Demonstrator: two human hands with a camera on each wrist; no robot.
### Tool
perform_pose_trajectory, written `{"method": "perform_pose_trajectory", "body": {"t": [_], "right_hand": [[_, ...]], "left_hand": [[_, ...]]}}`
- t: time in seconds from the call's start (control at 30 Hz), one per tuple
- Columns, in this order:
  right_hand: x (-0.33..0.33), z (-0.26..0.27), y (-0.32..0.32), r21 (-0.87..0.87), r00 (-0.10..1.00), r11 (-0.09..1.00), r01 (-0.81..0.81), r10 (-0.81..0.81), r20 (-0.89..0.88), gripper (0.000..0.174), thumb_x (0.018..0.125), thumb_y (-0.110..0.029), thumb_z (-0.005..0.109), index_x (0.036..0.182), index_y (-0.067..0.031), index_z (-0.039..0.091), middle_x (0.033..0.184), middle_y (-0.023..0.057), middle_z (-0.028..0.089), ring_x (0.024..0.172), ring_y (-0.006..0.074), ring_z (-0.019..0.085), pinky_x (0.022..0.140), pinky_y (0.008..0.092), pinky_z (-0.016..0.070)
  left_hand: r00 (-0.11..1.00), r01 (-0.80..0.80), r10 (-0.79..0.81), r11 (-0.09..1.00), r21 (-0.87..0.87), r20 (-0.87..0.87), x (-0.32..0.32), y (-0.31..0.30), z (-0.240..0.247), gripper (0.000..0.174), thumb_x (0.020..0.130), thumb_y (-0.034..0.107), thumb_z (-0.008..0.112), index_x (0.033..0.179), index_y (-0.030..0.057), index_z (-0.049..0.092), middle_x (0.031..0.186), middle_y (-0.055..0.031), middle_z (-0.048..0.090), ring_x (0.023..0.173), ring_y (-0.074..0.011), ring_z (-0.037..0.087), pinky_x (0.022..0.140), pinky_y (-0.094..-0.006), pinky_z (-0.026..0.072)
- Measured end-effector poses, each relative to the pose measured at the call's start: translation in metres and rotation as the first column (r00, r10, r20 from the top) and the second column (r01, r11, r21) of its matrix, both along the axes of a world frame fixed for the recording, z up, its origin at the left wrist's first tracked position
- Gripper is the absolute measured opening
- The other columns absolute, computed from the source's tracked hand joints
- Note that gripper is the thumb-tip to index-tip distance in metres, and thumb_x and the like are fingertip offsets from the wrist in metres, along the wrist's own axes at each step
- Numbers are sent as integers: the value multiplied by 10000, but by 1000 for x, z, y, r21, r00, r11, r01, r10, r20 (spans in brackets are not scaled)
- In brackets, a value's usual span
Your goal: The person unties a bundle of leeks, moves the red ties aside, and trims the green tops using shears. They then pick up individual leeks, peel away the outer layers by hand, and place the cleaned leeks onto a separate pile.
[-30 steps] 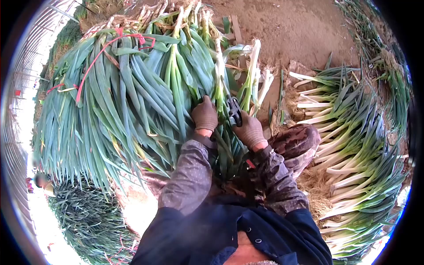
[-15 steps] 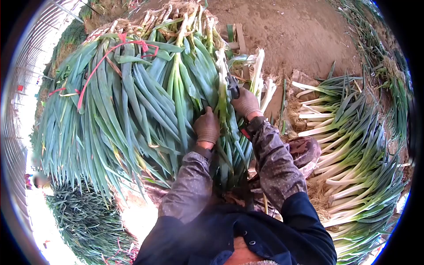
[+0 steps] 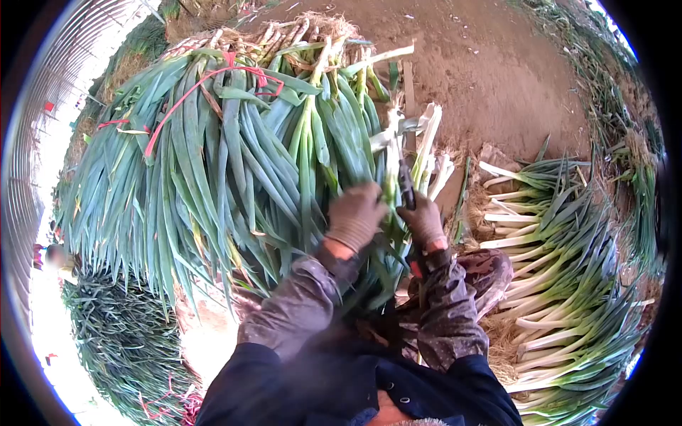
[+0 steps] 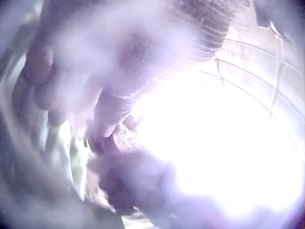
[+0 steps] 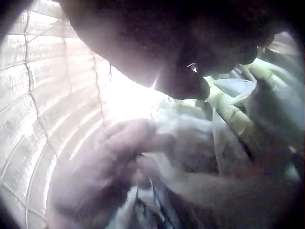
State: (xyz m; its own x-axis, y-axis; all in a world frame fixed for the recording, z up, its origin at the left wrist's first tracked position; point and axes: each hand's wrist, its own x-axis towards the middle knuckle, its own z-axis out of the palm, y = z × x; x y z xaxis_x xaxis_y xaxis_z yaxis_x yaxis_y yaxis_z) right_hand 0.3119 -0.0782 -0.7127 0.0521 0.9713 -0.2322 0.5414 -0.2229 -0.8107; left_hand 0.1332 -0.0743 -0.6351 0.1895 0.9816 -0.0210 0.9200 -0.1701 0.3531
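In the head view my gloved left hand [image 3: 355, 213] is blurred, its fingers bent against a leek [image 3: 392, 163] with a pale stalk. My gloved right hand [image 3: 424, 219] grips a dark air blow gun [image 3: 406, 186], its slim end up beside that stalk. Both wrist views are hazy and glaring. There, the left hand's bent fingers [image 4: 45, 98] lie over pale green stalks [image 4: 76, 162]. Over in the right wrist view the right hand [image 5: 190, 52] is a dark shape above pale stalks [image 5: 233, 114].
A large heap of leeks [image 3: 206, 163], tied with red ribbon [image 3: 177, 106], spreads on the left. Pale-stalked leeks [image 3: 430, 138] stand beside the right hand. More leeks [image 3: 547, 284] lie in a row at the right, near bare soil [image 3: 490, 78]. Camouflage-clad knee [image 3: 490, 273] is close by.
My left hand has shifted right and turned its fingers toward the pale stalk. The right hand went up along the stalk, then came back lower with the blow gun. The head view has shifted.
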Motion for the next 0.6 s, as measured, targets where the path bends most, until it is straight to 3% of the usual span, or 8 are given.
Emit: {"method": "perform_pose_trajectory", "body": {"t": [0.03,0.1,0.17,0.23,0.27,0.37,0.47,0.6], "right_hand": [[-4,1,-7,22,999,999,-45,46,-29,358,765,-214,701,1054,-10,648,825,232,674,794,393,673,739,448,530],[-16,19,-26,7,984,986,-165,165,-68,366,780,-211,708,1088,-29,630,780,195,654,727,351,663,710,418,530],[-26,18,-41,39,971,974,-225,227,-81,377,825,-281,717,1084,-31,604,745,172,629,690,328,648,656,407,513],[-32,35,-50,44,977,978,-204,206,-47,347,830,-232,743,1030,3,584,682,78,545,630,160,501,618,355,466],[-32,33,-54,49,978,980,-191,194,-75,346,828,-230,725,1024,11,571,677,95,523,619,185,479,614,363,453],[-26,35,-61,37,975,985,-168,171,-140,352,832,-273,684,1058,-19,593,742,192,623,724,403,646,667,439,505],[-21,46,-79,99,978,986,-134,147,-146,339,803,-219,692,1066,-31,590,738,201,608,705,400,637,663,439,505],[-22,58,-111,76,982,984,-162,168,-86,364,803,-203,698,1104,-34,583,788,243,632,739,425,652,657,458,515]], "left_hand": [[999,-47,47,990,133,9,-9,14,16,374,825,344,706,1066,93,568,948,-183,660,889,-368,645,771,-498,497],[909,-198,332,876,439,-252,-39,61,22,419,807,375,726,1060,76,575,996,-140,631,935,-307,608,802,-451,477],[836,-233,435,833,502,-334,-73,100,15,465,786,378,745,1059,48,565,987,-140,634,1016,-309,598,868,-435,466],[782,-210,402,889,406,-476,-77,114,11,446,794,359,735,1064,55,552,991,-152,654,1006,-317,630,859,-439,488],[749,-201,373,915,350,-547,-79,119,9,437,798,350,730,1066,58,545,994,-158,664,1001,-321,646,854,-442,498],[828,-283,380,918,277,-413,-86,130,-14,383,848,267,645,1114,24,516,931,-152,695,866,-317,702,761,-431,542],[899,-347,393,908,233,-193,-71,93,-20,366,854,211,608,1118,-11,484,854,-186,713,775,-355,717,710,-458,563],[925,-334,354,930,154,-137,-62,24,-24,453,894,259,585,1185,-16,372,823,-237,690,729,-394,697,661,-473,562]]}}
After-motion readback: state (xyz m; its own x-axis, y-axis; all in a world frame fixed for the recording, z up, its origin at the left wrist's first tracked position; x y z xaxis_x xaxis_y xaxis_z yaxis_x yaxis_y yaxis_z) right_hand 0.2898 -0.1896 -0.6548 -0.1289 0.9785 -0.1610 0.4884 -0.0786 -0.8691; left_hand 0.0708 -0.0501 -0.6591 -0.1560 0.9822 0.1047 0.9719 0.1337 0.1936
